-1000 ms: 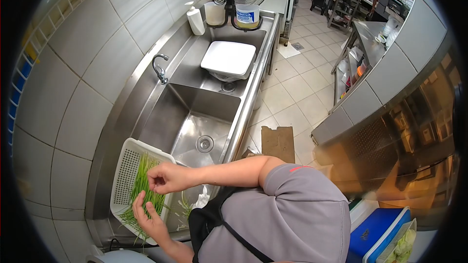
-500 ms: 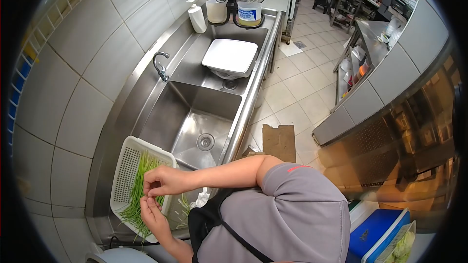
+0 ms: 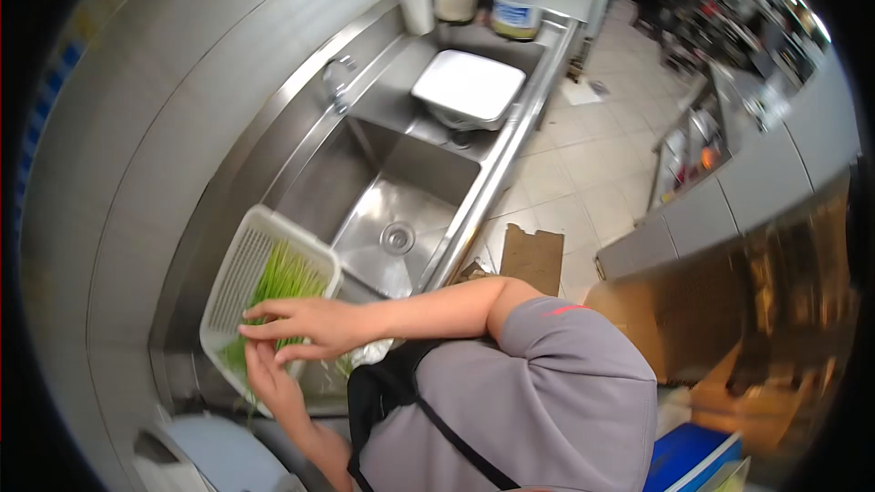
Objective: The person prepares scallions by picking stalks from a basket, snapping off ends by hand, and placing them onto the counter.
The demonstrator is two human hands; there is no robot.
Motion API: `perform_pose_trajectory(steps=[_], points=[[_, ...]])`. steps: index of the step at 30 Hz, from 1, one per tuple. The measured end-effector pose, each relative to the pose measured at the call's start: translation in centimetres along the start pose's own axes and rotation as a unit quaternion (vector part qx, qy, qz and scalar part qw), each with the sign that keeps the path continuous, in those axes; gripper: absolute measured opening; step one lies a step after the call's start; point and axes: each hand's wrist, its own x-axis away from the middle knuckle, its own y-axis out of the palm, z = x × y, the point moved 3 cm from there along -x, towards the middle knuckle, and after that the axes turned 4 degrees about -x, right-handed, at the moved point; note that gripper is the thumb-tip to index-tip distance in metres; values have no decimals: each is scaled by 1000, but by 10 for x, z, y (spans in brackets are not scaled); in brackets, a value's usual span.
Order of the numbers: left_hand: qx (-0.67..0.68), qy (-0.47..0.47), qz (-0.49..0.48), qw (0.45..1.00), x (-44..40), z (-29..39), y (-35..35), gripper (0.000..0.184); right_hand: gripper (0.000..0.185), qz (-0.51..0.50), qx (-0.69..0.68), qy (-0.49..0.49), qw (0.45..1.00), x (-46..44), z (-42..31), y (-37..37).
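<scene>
A white perforated plastic basket point(image 3: 221, 296) stands on the counter beside the sink. Long thin green stalks that look like chives point(image 3: 290, 269) lie in it. Above them is my right hand point(image 3: 314, 326), its fingers spread and its palm down. My left hand point(image 3: 273, 381) comes up from below, fingers stretched out, with the tips partly covered by the right hand. The two hands meet or overlap at the fingers. No stalk can be made out in either hand, and motion blurs the view.
A steel sink basin point(image 3: 374, 219) adjoins the basket. Beyond it, a white-lidded container point(image 3: 469, 87) sits in the second basin near the faucet point(image 3: 337, 82). A white pump bottle point(image 3: 416, 5) stands behind. A pale round-topped object point(image 3: 223, 456) is at lower left.
My right hand has gone from fingers bent in a pinch to spread. My left hand has shifted slightly left. The whole view has turned and blurred.
</scene>
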Motion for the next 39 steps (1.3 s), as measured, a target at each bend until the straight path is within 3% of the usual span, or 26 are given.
perform_pose_trajectory(steps=[1, 3, 4, 7, 9, 11, 13, 15, 17, 19, 25, 32, 36, 39], points=[[-46, -10, -33, 998, 3, -2, -10, 39, 49, -28, 14, -26, 999, -2, 1, 5], [-145, -1, -25, 989, 10, 22, -20, 28, 49, -18, 52, -43, 998, -7, 1, 7], [-224, 7, 32, 974, 14, 41, -29, 18, 47, -12, 44, -6, 999, -10, -2, 5], [-294, 41, 165, 941, 31, 53, -82, 15, 42, 27, -14, 81, 996, -6, 15, -4], [-358, -33, 232, 904, 50, 58, -123, 17, 37, 23, 69, 70, 995, -8, 23, -20], [-435, -142, 262, 850, 75, 54, -159, 19, 29, 100, -84, 151, 980, -6, 38, -23], [-457, -120, 297, 830, 105, 33, -188, 21, 25, 137, -86, 201, 966, -6, 45, -30], [-435, -167, 312, 828, 135, 1, -202, 20, 24, 150, -119, 204, 960, -4, 63, -36], [-434, -177, 275, 839, 167, -47, -204, 19, 24, 157, -129, 209, 957, -8, 64, -35], [-389, -284, 234, 844, 183, -65, -181, 17, 24, 148, -132, 206, 958, -11, 66, -34], [-470, -231, 222, 822, 224, -122, -151, 19, 24, 103, -154, 226, 957, -19, 74, -18], [-477, -238, 181, 827, 256, -126, -140, 55, 23, 56, -150, 256, 953, -27, 108, -16], [-437, -247, 218, 837, 258, -132, -140, 46, 21, 34, -142, 289, 946, -36, 137, -15], [-417, -233, 184, 859, 252, -134, -141, 43, 21, 7, -111, 308, 945, -44, 162, -7]])
